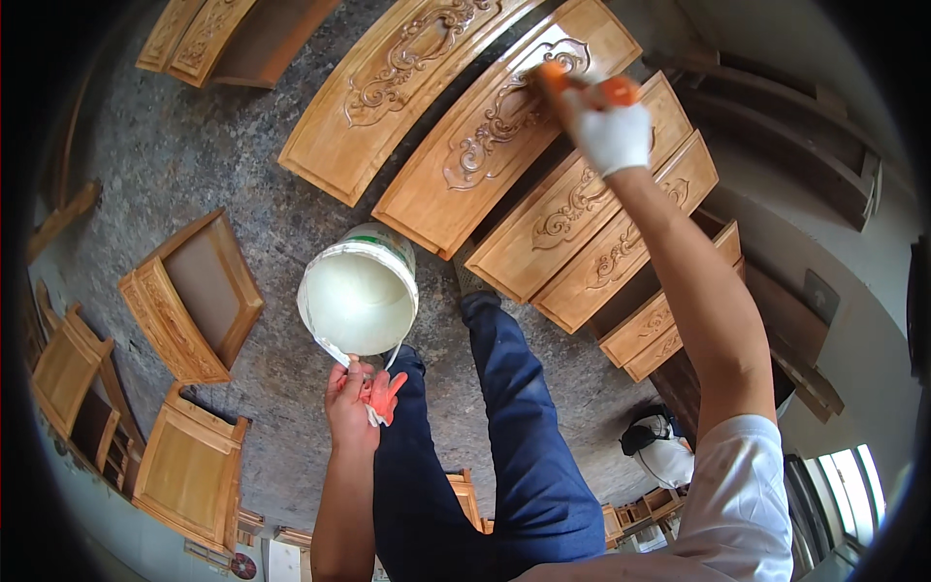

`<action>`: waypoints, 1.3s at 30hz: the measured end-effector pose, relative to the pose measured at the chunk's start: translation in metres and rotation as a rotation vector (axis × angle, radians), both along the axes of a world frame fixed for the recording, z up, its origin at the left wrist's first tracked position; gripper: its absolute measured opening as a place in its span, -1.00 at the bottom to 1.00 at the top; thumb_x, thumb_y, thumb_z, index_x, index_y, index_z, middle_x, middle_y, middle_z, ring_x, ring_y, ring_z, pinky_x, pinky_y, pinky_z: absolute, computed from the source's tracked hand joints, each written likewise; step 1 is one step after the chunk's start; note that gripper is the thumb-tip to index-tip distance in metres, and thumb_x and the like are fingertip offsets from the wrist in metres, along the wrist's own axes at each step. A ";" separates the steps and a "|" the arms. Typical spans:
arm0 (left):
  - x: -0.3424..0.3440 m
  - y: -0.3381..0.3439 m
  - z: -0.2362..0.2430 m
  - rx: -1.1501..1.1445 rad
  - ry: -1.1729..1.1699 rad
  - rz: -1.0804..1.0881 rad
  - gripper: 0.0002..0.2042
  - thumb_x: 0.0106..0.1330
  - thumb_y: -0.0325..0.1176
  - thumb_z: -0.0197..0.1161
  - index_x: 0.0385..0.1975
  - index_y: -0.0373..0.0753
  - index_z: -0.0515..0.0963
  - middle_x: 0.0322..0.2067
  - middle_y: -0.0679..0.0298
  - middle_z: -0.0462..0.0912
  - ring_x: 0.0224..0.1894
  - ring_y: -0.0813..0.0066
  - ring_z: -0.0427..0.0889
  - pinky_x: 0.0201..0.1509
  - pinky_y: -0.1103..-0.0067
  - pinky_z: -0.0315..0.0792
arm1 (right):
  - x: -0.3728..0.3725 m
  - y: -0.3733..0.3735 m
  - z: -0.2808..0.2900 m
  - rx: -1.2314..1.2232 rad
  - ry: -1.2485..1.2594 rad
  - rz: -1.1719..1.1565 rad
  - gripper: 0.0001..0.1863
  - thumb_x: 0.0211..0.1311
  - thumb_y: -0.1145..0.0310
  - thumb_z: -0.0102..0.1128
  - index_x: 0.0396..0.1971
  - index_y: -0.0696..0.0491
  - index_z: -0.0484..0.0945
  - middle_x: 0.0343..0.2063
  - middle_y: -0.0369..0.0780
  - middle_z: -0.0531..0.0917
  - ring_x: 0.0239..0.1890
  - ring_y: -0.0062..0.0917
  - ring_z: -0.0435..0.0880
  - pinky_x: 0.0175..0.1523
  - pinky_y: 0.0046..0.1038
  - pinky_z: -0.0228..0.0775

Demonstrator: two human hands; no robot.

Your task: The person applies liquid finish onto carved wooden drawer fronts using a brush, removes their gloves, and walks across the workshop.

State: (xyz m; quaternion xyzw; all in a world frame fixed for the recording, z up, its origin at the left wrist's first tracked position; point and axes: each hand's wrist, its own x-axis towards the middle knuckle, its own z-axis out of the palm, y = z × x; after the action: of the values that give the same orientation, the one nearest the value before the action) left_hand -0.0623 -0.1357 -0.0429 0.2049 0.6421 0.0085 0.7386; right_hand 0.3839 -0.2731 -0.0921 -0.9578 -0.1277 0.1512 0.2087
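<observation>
My bare left hand point(353, 403) is closed on the wire handle of a white bucket point(408, 254), tipped so that its pale inside faces me. A red and white glove point(384, 396) is bunched at the same hand. My right hand point(616, 131), in a white glove with orange-red fingers, is closed on what looks like a brush point(551, 89), smeared by motion. It is over the upper part of a carved wooden drawer front point(427, 206), whose scrollwork shines. Beside that drawer stands another carved drawer front point(325, 145) on the left.
More carved drawers point(524, 262) stand close together at the right. A loose drawer point(175, 335) lies on the mottled grey floor point(276, 407) at the left, with wooden cabinet parts point(189, 470) near it. Dark frames point(776, 136) lean along the right wall. A white bag-like bundle point(669, 461) sits lower right.
</observation>
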 end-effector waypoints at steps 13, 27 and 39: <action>0.020 -0.010 0.005 -0.002 0.061 0.004 -0.83 0.52 -0.23 0.14 -0.18 -0.20 0.47 -0.44 0.20 0.58 -0.44 0.22 0.70 -0.56 0.43 0.58 | 0.019 0.009 0.026 -0.115 -0.263 1.067 -0.79 0.20 0.36 0.20 -0.19 -0.04 0.72 -0.19 -0.28 0.72 -0.13 -0.27 0.67 0.02 -0.30 0.51; 0.036 -0.012 0.006 0.024 0.062 0.001 -0.82 0.53 -0.24 0.14 -0.15 -0.21 0.46 -0.44 0.21 0.57 -0.51 0.34 0.64 -0.56 0.49 0.55 | -0.020 0.006 0.021 -0.127 -0.267 0.752 -0.74 0.10 0.39 0.23 -0.18 -0.07 0.72 -0.13 -0.30 0.70 -0.13 -0.27 0.66 -0.03 -0.32 0.53; 0.037 -0.004 0.010 -0.036 0.059 -0.032 -0.83 0.54 -0.29 0.12 -0.12 -0.27 0.46 -0.39 0.21 0.56 -0.43 0.42 0.64 -0.36 0.40 0.63 | 0.028 0.006 0.011 0.021 -0.100 0.068 -0.76 0.24 0.24 0.19 -0.17 -0.03 0.71 -0.30 -0.21 0.75 -0.32 -0.28 0.72 -0.21 -0.38 0.53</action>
State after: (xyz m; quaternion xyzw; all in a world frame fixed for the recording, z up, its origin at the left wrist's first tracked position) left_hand -0.0250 -0.1399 -0.0330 0.2022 0.6602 -0.0209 0.7230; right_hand 0.4115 -0.2675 -0.0812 -0.9570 -0.1718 0.1086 0.2067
